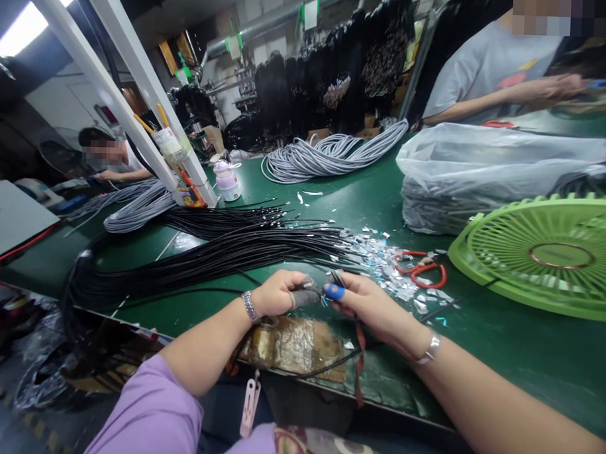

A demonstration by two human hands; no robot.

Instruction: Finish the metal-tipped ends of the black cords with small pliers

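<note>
My left hand (282,294), with tape or a finger cover on its fingertips, is closed in a pinch. A thin black cable (201,291) runs from the left up to it. Close beside it, my right hand (356,296) is also closed, with blue tape (333,292) round one finger. A small dark piece (337,278) sticks up from its fingers; its kind is unclear. Tiny cyan strands show between the hands. Just beyond lies a large bundle of black cables (222,257), their ends toward a heap of white and cyan scraps (381,256).
Red-handled scissors (423,267) lie among the scraps, near a green fan (555,256). Behind are a plastic bag (484,174) and coiled grey cable (330,155). A taped board (303,346) sits at the green table's front edge. Two people work across and left.
</note>
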